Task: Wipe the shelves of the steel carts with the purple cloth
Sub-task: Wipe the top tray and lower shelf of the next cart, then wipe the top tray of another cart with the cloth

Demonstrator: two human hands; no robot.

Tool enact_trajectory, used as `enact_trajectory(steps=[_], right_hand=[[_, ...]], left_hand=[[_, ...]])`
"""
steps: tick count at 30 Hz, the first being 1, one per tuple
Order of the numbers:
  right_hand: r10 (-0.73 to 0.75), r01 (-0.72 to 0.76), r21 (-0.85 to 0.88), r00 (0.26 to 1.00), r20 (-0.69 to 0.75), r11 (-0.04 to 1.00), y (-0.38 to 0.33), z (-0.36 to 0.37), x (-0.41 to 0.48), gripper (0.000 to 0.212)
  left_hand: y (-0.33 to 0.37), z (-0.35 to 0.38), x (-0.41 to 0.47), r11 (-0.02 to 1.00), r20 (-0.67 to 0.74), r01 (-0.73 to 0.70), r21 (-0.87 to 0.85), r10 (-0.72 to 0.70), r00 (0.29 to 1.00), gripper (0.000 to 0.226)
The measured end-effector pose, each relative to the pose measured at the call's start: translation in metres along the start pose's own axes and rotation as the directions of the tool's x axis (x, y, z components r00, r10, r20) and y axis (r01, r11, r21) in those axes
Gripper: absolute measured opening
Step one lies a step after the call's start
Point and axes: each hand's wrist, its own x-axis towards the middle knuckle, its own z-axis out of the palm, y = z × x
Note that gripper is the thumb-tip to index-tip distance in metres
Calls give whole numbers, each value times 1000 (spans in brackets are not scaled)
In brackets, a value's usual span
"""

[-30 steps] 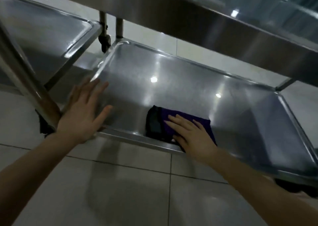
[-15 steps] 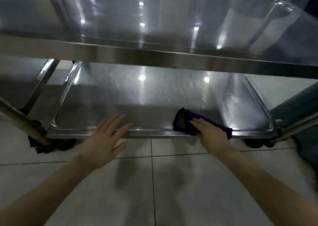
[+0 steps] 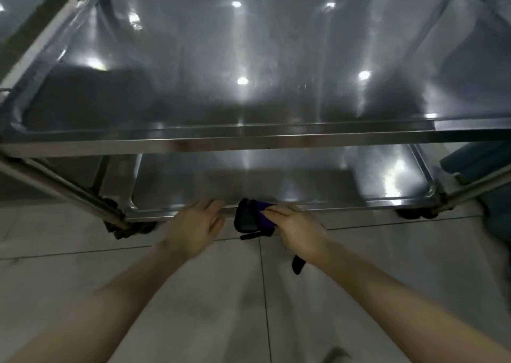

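Observation:
A steel cart fills the upper view, with a wide top shelf (image 3: pixel 249 58) and a lower shelf (image 3: pixel 276 180) beneath it. The purple cloth (image 3: pixel 250 219) hangs over the front rim of the lower shelf, a dark corner of it dangling below my wrist. My right hand (image 3: pixel 297 228) grips the cloth just off the rim, above the floor. My left hand (image 3: pixel 195 230) is beside it to the left, fingers straight, its fingertips at the lower shelf's front rim and holding nothing.
A second steel cart (image 3: pixel 16 11) stands at the far left. The cart's slanted legs (image 3: pixel 63 188) and black casters (image 3: pixel 130 228) sit at both front corners. Pale floor tiles (image 3: pixel 221 307) spread below. Something dark teal (image 3: pixel 486 169) is at the right edge.
The view has risen, so the top shelf is now seen from above. My right hand has pulled the cloth off the lower shelf over its front rim. My left hand has moved right, closer to the cloth.

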Motion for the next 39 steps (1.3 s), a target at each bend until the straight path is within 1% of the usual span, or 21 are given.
enact_trajectory(steps=[2,4,7,8,9,11,15,17,19,23,28,30,34,36,39], right_hand=[[-25,25,5,998,55,1000,-29,-24,-14,64],[-45,47,-17,993,110,999,-62,-53,-30,61],[-11,20,-28,954,301,999,-111,-99,-47,76],[-3,13,-27,944,329,1000,-127,-116,-54,77],[-2,9,-22,949,317,1000,-143,-133,-60,74],[-12,14,-7,964,267,1000,-174,-169,-74,66],[-46,28,79,969,242,996,-235,-242,-101,74],[-57,34,105,972,229,994,-264,-281,-111,72],[-81,61,107,976,202,992,-292,-319,-116,67],[-170,165,48,975,143,985,-348,-398,-109,62],[-248,248,-26,969,8,968,-411,-490,-73,49],[-269,268,-19,962,-53,963,-439,-521,-58,44],[-330,328,-34,935,-132,944,-490,-563,-31,43],[-364,365,-28,915,-174,931,-514,-576,-17,42],[-392,407,27,894,-218,913,-544,-592,5,40]], left_hand=[[4,-19,-22,998,67,65,12,-66,996,38],[10,-47,-43,995,77,98,-14,-97,992,36],[18,-98,-70,985,140,143,-91,-130,982,34],[22,-117,-80,979,172,172,-109,-152,973,35],[26,-137,-90,972,190,201,-125,-175,966,36],[34,-181,-109,959,175,238,-152,-211,962,34],[46,-278,-150,921,157,343,-187,-316,936,31],[52,-330,-171,888,117,394,-238,-377,919,29],[56,-379,-191,871,84,410,-271,-403,912,27],[50,-475,-215,861,8,415,-293,-432,902,25],[22,-579,-224,874,-175,401,-275,-456,873,21],[8,-614,-228,873,-225,395,-287,-462,858,21],[-24,-664,-238,877,-318,379,-294,-464,827,22],[-42,-681,-241,873,-330,389,-296,-475,816,24],[-70,-699,-239,865,-325,414,-284,-493,807,26]])
